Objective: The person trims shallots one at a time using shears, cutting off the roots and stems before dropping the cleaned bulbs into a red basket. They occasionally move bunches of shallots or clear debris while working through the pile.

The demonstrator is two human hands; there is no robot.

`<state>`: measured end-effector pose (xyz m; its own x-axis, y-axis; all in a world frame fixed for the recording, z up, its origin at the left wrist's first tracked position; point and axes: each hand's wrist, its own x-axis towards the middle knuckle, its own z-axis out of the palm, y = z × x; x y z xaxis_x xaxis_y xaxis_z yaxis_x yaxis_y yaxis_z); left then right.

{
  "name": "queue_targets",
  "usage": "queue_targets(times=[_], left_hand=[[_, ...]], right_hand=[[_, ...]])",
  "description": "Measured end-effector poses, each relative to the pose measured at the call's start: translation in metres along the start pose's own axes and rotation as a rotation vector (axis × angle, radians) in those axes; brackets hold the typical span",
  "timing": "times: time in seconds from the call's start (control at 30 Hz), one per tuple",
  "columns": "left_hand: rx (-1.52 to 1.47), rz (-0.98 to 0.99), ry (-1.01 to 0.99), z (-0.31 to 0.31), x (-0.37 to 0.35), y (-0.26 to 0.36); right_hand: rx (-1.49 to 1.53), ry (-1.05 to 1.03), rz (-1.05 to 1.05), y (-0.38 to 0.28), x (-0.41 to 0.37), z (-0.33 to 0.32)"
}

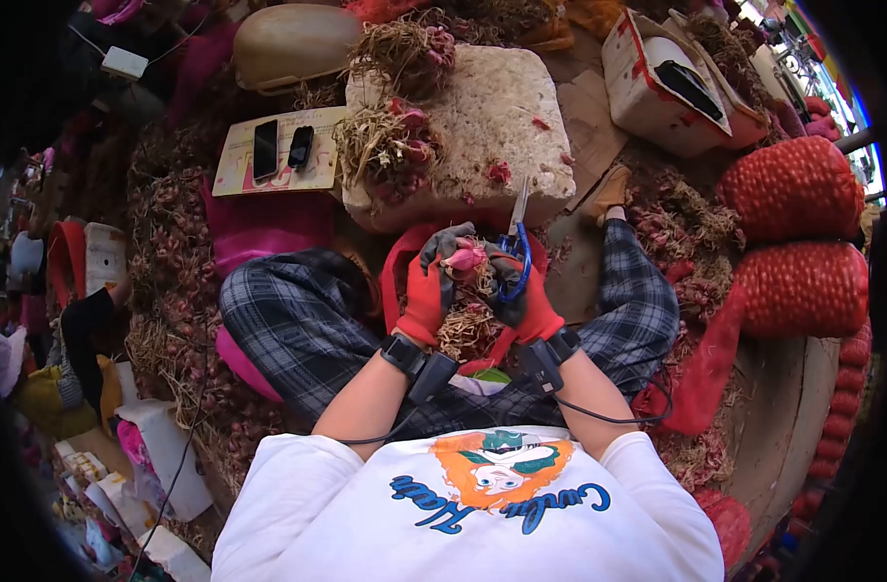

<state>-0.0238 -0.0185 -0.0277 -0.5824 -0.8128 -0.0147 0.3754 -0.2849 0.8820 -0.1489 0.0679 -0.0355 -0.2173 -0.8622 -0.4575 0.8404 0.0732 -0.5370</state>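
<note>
My left hand (431, 282), in a red and grey work glove, is closed around a pinkish shallot (465, 257) whose dry roots and stalks hang below it. My right hand (523, 293), gloved the same way, grips blue-handled scissors (522, 212) with the blades pointing up and away from me. Its fingers are right beside the shallot. Between my legs, under both hands, dried stalks (466, 333) lie in a red container (396, 267). Just ahead stands a pale foam block (497, 107), with shallot bunches (393, 145) along its left side.
Two phones (266, 149) lie on a yellowish board (232, 173) at the left. A heap of shallots (167, 262) runs along that side. Filled red mesh bags (792, 192) are stacked at the right, and a white foam box (647, 92) stands at the upper right.
</note>
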Motion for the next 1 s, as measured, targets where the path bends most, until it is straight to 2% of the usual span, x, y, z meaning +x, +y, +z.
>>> queue_targets(times=[0.03, 0.07, 0.1, 0.17, 0.2, 0.27, 0.37, 0.43, 0.47, 0.53, 0.57, 0.6, 0.67, 0.73, 0.8, 0.87, 0.93, 0.97, 1.0], left_hand=[[0.014, 0.039, 0.001, 0.001, 0.003, 0.004], [-0.041, -0.005, -0.011, -0.004, 0.004, 0.001], [0.031, 0.009, -0.049, -0.005, 0.004, 0.003], [0.174, 0.035, -0.129, -0.003, 0.004, 0.008], [0.143, -0.078, -0.160, 0.001, 0.003, 0.009], [-0.022, -0.099, -0.225, -0.001, 0.005, 0.005], [-0.150, -0.061, -0.303, 0.005, 0.000, 0.015], [0.183, -0.096, -0.223, 0.019, -0.008, 0.028], [0.157, -0.088, -0.264, 0.019, -0.010, 0.027], [0.110, -0.190, -0.295, 0.015, -0.007, 0.025], [0.083, -0.242, -0.310, 0.014, -0.006, 0.025], [0.184, -0.192, -0.310, 0.018, -0.006, 0.036], [0.062, -0.112, -0.258, 0.013, -0.007, 0.008], [0.113, -0.031, -0.207, 0.018, -0.010, 0.003], [0.332, 0.045, -0.162, 0.022, -0.018, 0.005], [0.228, -0.033, -0.234, 0.013, -0.013, 0.004], [0.192, -0.121, -0.306, 0.007, -0.010, 0.017], [0.174, -0.132, -0.283, 0.008, -0.012, 0.015], [0.156, -0.144, -0.260, 0.013, -0.013, 0.013]], right_hand=[[-0.082, 0.047, -0.046, -0.010, -0.007, 0.013], [-0.164, 0.095, -0.089, -0.021, -0.016, 0.027], [-0.249, 0.145, -0.125, -0.025, -0.021, 0.033], [-0.366, 0.031, -0.215, -0.025, -0.022, 0.031], [-0.422, -0.028, -0.267, -0.026, -0.022, 0.030], [-0.507, -0.112, -0.331, -0.027, -0.021, 0.020], [-0.601, 0.001, -0.455, -0.030, -0.025, 0.038], [-0.779, 0.031, -0.542, -0.026, -0.024, 0.023], [-0.826, 0.036, -0.591, -0.023, -0.024, 0.017], [-0.881, 0.043, -0.692, -0.017, -0.025, 0.013], [-0.839, 0.072, -0.683, -0.015, -0.026, 0.012], [-0.796, 0.101, -0.674, -0.013, -0.027, 0.013], [-0.604, 0.216, -0.532, -0.010, -0.031, 0.020], [-0.571, 0.238, -0.557, -0.007, -0.032, 0.022], [-0.570, 0.213, -0.536, -0.007, -0.034, 0.023], [-0.604, 0.136, -0.469, -0.009, -0.038, 0.026], [-0.436, 0.131, -0.359, -0.017, -0.040, 0.021], [-0.354, 0.127, -0.303, -0.020, -0.038, 0.020], [-0.418, 0.127, -0.301, -0.025, -0.037, 0.026]])
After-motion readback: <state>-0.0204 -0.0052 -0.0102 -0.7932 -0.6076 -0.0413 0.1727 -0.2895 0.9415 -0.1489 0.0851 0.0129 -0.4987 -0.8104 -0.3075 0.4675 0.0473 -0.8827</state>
